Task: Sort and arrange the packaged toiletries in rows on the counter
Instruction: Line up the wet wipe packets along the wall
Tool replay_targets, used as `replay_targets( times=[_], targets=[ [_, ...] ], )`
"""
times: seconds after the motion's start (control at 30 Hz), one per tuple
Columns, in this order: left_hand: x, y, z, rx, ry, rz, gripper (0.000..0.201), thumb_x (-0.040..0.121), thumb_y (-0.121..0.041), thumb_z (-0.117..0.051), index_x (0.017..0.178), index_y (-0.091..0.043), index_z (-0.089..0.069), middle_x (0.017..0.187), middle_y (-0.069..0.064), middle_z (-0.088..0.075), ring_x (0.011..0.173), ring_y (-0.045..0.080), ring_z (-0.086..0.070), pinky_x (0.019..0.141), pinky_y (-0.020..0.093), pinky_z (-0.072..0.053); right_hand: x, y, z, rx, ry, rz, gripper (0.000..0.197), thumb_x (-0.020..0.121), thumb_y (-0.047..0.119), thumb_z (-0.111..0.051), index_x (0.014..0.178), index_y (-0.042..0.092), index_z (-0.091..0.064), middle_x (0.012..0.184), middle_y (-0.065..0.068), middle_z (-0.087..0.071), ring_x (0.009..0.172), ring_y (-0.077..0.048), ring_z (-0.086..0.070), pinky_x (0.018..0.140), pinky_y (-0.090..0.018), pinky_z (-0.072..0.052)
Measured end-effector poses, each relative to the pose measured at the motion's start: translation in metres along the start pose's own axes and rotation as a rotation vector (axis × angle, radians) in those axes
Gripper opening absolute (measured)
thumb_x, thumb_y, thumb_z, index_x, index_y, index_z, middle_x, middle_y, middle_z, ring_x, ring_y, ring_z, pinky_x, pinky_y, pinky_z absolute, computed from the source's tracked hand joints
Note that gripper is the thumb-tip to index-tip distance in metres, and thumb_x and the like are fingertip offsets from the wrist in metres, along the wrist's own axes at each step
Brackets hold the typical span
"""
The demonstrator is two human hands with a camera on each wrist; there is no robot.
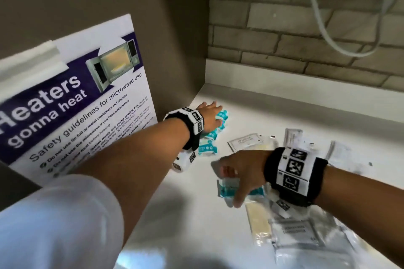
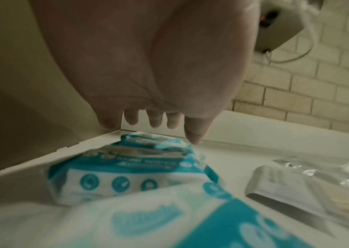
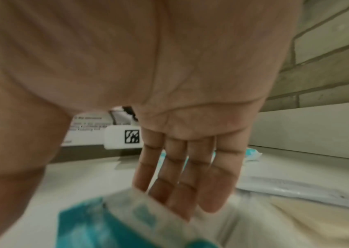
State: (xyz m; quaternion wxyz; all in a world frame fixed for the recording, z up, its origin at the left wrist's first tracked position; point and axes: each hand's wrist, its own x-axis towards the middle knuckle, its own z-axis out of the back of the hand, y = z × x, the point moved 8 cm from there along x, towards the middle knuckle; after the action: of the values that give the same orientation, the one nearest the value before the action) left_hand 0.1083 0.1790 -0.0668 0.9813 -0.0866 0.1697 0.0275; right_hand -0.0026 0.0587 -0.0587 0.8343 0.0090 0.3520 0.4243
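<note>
Several teal-and-white wipe packs (image 1: 207,148) lie in a row running into the counter's far left corner. My left hand (image 1: 209,113) hovers flat over the far end of that row, fingers straight and holding nothing; in the left wrist view its fingertips (image 2: 154,125) hang just above the packs (image 2: 126,167). Nearer me, my right hand (image 1: 236,172) reaches down onto one more teal wipe pack (image 1: 228,189). Its straight fingers (image 3: 179,193) lie against the pack's upper edge (image 3: 109,223), thumb apart. That pack is blurred.
A microwave safety poster (image 1: 76,105) leans on the left wall. Clear plastic packets (image 1: 306,238), a cream-coloured strip pack (image 1: 258,223) and white sachets (image 1: 244,141) are scattered on the white counter (image 1: 196,225) to the right. A brick wall (image 1: 306,39) with a white cable (image 1: 328,35) stands behind.
</note>
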Motion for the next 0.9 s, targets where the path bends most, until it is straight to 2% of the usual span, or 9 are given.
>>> replay_targets(
  times=[0.07, 0.17, 0.3, 0.4, 0.53, 0.6, 0.7, 0.8, 0.9],
  targets=[
    [0.004, -0.003, -0.004, 0.075, 0.062, 0.006, 0.063, 0.103, -0.042, -0.031, 0.156, -0.016, -0.008, 0.163, 0.009, -0.001, 0.15, 0.03, -0.003, 0.121, 0.035, -0.005, 0.005, -0.004, -0.01, -0.048, -0.011, -0.017, 0.052, 0.056, 0.034, -0.086, 0.093, 0.018, -0.052, 0.082, 0.003, -0.062, 0.073, -0.018, -0.054, 0.068, -0.032, -0.048],
    [-0.001, -0.003, -0.002, 0.113, 0.049, 0.003, 0.064, 0.103, -0.043, -0.033, 0.155, -0.014, -0.012, 0.163, 0.009, -0.005, 0.15, 0.025, -0.009, 0.119, 0.031, -0.009, 0.014, -0.011, -0.009, -0.068, -0.051, -0.024, 0.041, 0.062, 0.032, -0.08, 0.091, 0.018, -0.054, 0.081, 0.002, -0.06, 0.074, -0.02, -0.053, 0.069, -0.033, -0.048],
    [-0.023, 0.0, -0.006, 0.055, 0.008, -0.05, 0.063, 0.102, -0.041, -0.038, 0.155, -0.016, -0.017, 0.163, 0.008, -0.01, 0.15, 0.022, -0.008, 0.118, 0.028, -0.007, 0.018, -0.022, 0.028, 0.022, -0.094, -0.085, 0.034, 0.069, 0.031, -0.077, 0.094, 0.016, -0.061, 0.094, -0.005, -0.068, 0.081, -0.021, -0.056, 0.076, -0.034, -0.05],
    [-0.044, 0.002, -0.016, 0.012, -0.019, -0.06, 0.06, 0.102, -0.039, -0.039, 0.154, -0.018, -0.018, 0.163, 0.008, -0.008, 0.15, 0.022, -0.004, 0.117, 0.027, 0.0, 0.026, -0.042, 0.084, 0.052, -0.274, -0.157, 0.035, 0.074, 0.034, -0.074, 0.099, 0.009, -0.067, 0.099, -0.011, -0.069, 0.089, -0.027, -0.061, 0.079, -0.034, -0.05],
    [-0.066, 0.004, -0.027, 0.018, 0.015, -0.06, 0.058, 0.105, -0.034, -0.032, 0.155, -0.015, -0.011, 0.163, 0.007, -0.001, 0.15, 0.02, 0.002, 0.111, 0.021, 0.007, 0.053, -0.075, 0.134, 0.077, -0.519, -0.287, 0.045, 0.076, 0.04, -0.074, 0.106, 0.008, -0.068, 0.108, -0.012, -0.067, 0.102, -0.03, -0.061, 0.083, -0.029, -0.047],
    [-0.071, 0.008, -0.03, 0.016, 0.033, -0.049, 0.059, 0.104, -0.036, -0.032, 0.155, -0.017, -0.009, 0.164, 0.005, 0.001, 0.15, 0.022, 0.004, 0.114, 0.024, 0.005, 0.07, -0.085, 0.141, 0.077, -0.536, -0.339, 0.047, 0.076, 0.041, -0.074, 0.109, 0.008, -0.068, 0.111, -0.011, -0.068, 0.103, -0.03, -0.061, 0.084, -0.029, -0.047],
    [-0.065, 0.017, -0.04, 0.032, 0.068, -0.026, 0.061, 0.104, -0.038, -0.028, 0.155, -0.015, -0.005, 0.163, 0.003, 0.004, 0.15, 0.026, 0.006, 0.118, 0.032, 0.004, 0.09, -0.087, 0.145, 0.081, -0.539, -0.38, 0.057, 0.076, 0.047, -0.073, 0.119, 0.011, -0.064, 0.118, -0.01, -0.067, 0.108, -0.031, -0.062, 0.094, -0.035, -0.049],
    [-0.061, 0.024, -0.046, 0.078, 0.069, 0.026, 0.064, 0.103, -0.04, -0.021, 0.154, -0.008, 0.0, 0.163, 0.01, 0.006, 0.15, 0.028, 0.009, 0.122, 0.041, -0.002, 0.11, -0.073, 0.144, 0.083, -0.53, -0.332, 0.069, 0.076, 0.053, -0.07, 0.131, 0.014, -0.056, 0.129, -0.006, -0.062, 0.118, -0.028, -0.058, 0.1, -0.033, -0.045],
    [-0.072, 0.024, -0.042, -0.009, 0.053, 0.06, 0.071, 0.102, -0.046, -0.027, 0.154, -0.008, 0.002, 0.162, 0.011, 0.015, 0.149, 0.026, 0.016, 0.122, 0.04, 0.001, 0.121, -0.056, 0.143, 0.046, -0.555, -0.23, 0.06, 0.081, 0.045, -0.068, 0.132, 0.016, -0.055, 0.133, -0.006, -0.059, 0.122, -0.028, -0.055, 0.102, -0.031, -0.042]
  ],
)
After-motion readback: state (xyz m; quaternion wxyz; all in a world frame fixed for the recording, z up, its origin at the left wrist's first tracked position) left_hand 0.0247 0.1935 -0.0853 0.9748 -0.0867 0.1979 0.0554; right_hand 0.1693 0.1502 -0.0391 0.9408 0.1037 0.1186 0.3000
